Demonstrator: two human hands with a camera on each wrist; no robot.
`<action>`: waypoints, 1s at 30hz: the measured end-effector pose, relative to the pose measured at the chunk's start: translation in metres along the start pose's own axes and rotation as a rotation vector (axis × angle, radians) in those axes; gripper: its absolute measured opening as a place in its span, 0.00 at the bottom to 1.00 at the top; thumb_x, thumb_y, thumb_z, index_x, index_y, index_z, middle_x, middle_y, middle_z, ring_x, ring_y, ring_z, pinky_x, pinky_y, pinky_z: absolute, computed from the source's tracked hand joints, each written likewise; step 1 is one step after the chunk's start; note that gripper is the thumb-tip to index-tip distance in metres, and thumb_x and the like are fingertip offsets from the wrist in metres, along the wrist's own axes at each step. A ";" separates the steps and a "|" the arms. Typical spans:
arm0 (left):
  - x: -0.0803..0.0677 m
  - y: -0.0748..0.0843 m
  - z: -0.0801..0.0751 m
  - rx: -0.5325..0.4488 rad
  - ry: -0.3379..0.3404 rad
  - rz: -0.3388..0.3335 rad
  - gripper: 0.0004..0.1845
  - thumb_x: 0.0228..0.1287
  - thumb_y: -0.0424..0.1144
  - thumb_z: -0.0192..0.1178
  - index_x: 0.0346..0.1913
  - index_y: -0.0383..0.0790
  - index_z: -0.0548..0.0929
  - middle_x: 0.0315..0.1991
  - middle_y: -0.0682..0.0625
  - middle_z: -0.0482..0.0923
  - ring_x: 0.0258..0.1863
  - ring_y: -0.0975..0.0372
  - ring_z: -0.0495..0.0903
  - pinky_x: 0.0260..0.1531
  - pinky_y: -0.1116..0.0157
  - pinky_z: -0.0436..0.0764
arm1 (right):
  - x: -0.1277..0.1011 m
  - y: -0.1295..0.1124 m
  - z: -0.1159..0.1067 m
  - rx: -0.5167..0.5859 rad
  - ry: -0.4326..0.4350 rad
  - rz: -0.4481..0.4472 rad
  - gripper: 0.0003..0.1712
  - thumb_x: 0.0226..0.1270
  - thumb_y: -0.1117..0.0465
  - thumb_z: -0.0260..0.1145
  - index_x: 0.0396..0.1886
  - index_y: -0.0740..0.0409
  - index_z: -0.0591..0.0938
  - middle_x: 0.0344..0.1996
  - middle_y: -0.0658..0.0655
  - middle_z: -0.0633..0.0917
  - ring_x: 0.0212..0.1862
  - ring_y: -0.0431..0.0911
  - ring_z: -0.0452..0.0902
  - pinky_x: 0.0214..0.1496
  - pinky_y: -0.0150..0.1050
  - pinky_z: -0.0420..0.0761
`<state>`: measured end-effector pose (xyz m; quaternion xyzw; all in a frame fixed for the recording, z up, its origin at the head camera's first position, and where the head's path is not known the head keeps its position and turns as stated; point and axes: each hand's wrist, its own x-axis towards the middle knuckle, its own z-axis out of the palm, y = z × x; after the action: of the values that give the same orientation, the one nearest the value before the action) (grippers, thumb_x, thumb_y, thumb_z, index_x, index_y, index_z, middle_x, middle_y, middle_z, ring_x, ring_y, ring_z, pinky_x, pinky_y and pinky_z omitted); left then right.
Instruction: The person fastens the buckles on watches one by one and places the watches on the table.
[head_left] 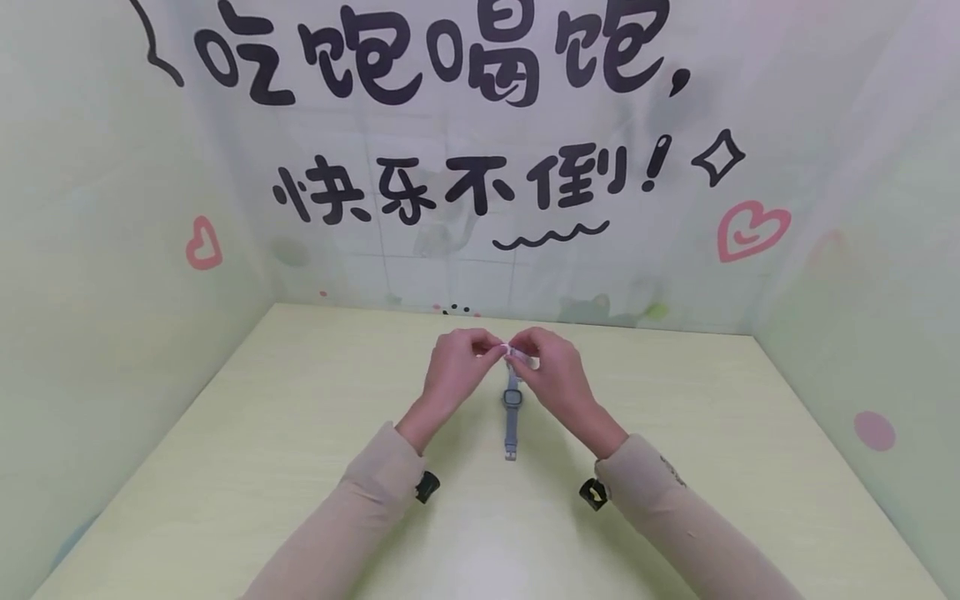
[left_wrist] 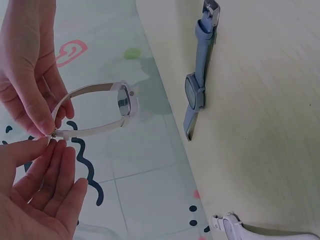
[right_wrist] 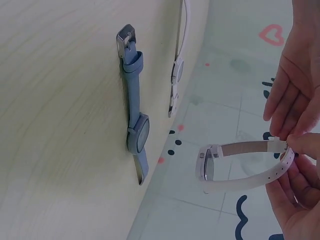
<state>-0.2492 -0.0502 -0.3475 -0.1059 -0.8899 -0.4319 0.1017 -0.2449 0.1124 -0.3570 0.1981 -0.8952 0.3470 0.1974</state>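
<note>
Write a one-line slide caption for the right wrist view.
Both hands pinch the strap ends of a white watch held in the air, while a blue watch lies flat on the table.

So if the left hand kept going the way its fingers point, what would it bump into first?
Probably the right hand. The left hand points across at it, both pinching the white watch strap ends, almost touching. Depth is hard to judge.

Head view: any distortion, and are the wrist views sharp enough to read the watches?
Head view: wide-angle bend in the table edges, soft even light, the white watch small between the hands. Left wrist view: sharp on the blue watch, faint shadow beside it. Right wrist view: clear, no glare, the strap holes legible.
</note>
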 end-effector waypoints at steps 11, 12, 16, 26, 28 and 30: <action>-0.001 -0.003 0.001 -0.173 -0.023 -0.082 0.07 0.67 0.42 0.65 0.41 0.43 0.88 0.36 0.49 0.90 0.39 0.58 0.88 0.41 0.63 0.83 | -0.002 0.002 0.003 0.018 -0.016 0.009 0.07 0.66 0.61 0.70 0.40 0.57 0.82 0.34 0.54 0.88 0.40 0.47 0.86 0.50 0.45 0.87; -0.001 -0.004 0.002 -0.186 -0.027 -0.084 0.07 0.67 0.41 0.65 0.41 0.43 0.88 0.36 0.49 0.90 0.38 0.59 0.88 0.41 0.63 0.83 | -0.004 0.002 0.003 0.018 -0.016 0.010 0.07 0.66 0.61 0.70 0.39 0.58 0.82 0.34 0.54 0.88 0.40 0.47 0.86 0.49 0.45 0.87; -0.002 -0.004 0.004 -0.213 -0.035 -0.078 0.07 0.68 0.40 0.63 0.42 0.41 0.87 0.36 0.48 0.90 0.37 0.59 0.88 0.44 0.60 0.83 | -0.005 0.004 0.002 0.000 -0.011 0.004 0.07 0.65 0.62 0.70 0.39 0.58 0.82 0.34 0.54 0.88 0.41 0.48 0.86 0.49 0.45 0.88; -0.001 -0.005 0.004 -0.258 -0.051 -0.104 0.07 0.71 0.39 0.60 0.44 0.39 0.85 0.36 0.46 0.90 0.38 0.59 0.89 0.43 0.62 0.80 | -0.004 0.007 0.002 -0.010 -0.024 0.018 0.08 0.64 0.62 0.71 0.40 0.58 0.82 0.35 0.55 0.88 0.42 0.48 0.86 0.50 0.47 0.87; 0.000 -0.006 0.005 -0.267 -0.056 -0.109 0.07 0.71 0.39 0.60 0.44 0.39 0.84 0.36 0.46 0.90 0.38 0.59 0.89 0.43 0.63 0.79 | -0.005 0.007 0.003 -0.013 -0.028 0.022 0.08 0.64 0.62 0.71 0.40 0.58 0.82 0.35 0.55 0.88 0.42 0.49 0.86 0.50 0.47 0.87; -0.001 -0.006 0.006 -0.278 -0.058 -0.114 0.07 0.72 0.38 0.60 0.44 0.38 0.84 0.36 0.46 0.90 0.38 0.59 0.89 0.43 0.64 0.79 | -0.005 0.009 0.003 -0.013 -0.032 0.026 0.08 0.65 0.62 0.71 0.40 0.58 0.82 0.35 0.55 0.88 0.43 0.49 0.86 0.50 0.47 0.87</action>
<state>-0.2509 -0.0492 -0.3558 -0.0805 -0.8287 -0.5527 0.0358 -0.2454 0.1170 -0.3666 0.1905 -0.9030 0.3404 0.1800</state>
